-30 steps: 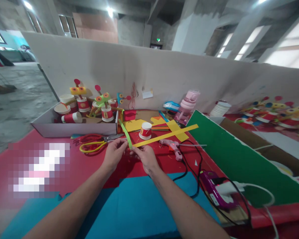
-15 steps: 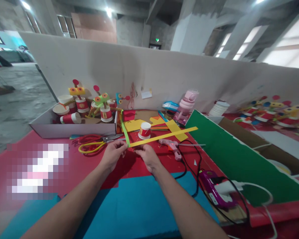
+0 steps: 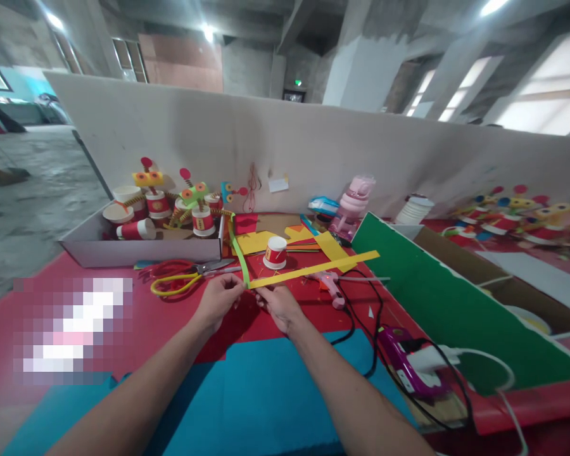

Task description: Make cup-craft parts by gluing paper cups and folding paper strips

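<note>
My left hand [image 3: 222, 301] pinches the joined end of a green paper strip [image 3: 239, 252] and a yellow paper strip [image 3: 323, 267]. The green strip runs up and away from the fingertips, while the yellow one slants out to the right. Just right of that joint, my right hand [image 3: 279, 305] is closed on the near end of the yellow strip. Beyond the hands stands a red and white paper cup [image 3: 275, 253]. A pink glue gun [image 3: 331, 288] lies to the right, under the yellow strip's far part.
Yellow-handled scissors [image 3: 175, 282] lie at left, before a white box [image 3: 142, 251] of cup figures. Blue sheets [image 3: 256, 392] cover the near table. At right are a purple power strip [image 3: 406, 361], black cables and a green board [image 3: 441, 304].
The right hand has shifted slightly, its fingers now closer under the joint. The strips' joined end sits a little lower in view, and the camera view has tilted slightly.
</note>
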Available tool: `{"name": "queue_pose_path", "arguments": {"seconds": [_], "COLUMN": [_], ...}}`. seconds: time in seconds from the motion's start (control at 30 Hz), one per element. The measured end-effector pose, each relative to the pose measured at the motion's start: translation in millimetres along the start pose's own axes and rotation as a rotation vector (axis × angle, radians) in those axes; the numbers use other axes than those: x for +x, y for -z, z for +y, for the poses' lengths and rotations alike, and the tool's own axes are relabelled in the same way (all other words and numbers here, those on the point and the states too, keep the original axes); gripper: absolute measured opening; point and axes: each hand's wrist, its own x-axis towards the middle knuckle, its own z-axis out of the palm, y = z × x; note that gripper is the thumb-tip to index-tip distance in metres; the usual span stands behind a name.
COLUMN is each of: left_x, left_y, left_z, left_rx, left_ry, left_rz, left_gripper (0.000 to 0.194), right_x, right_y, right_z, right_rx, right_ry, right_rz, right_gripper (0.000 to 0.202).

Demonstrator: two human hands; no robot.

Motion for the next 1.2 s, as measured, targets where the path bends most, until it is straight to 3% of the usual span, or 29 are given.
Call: {"name": "queue_pose_path", "arguments": {"seconds": [0.3,0.57,1.0,1.2], "left_x": [-0.5,-2.2,-5.7,-2.6], "left_y": [-2.3,-2.9,-4.6,-2.5], "left_z": [-1.0,-0.9,3.7,3.4], "left_rx": [-0.049,-0.096,-0.165,-0.208], "left_ry": [0.084,0.065,0.098,0.053], "left_rz": [0.008,-0.011,-0.102,0.003], "left_gripper": [0.025,0.018,0.023,0.023], "right_x": [-1.8,-1.6,-0.8,-1.5], "right_y": [-3.6,-0.8,-4.4,-3.9], "right_z": [1.7,1.1,-0.8,-4.2], "right_rx": [-0.093,-0.132,-0.073,-0.042], "right_ry": [0.011,0.054,0.132,0.105], "right_rz": [0.026,-0.015,0.133,0.037], "right_gripper": [0.028,0.036,0.034,0.037]}}
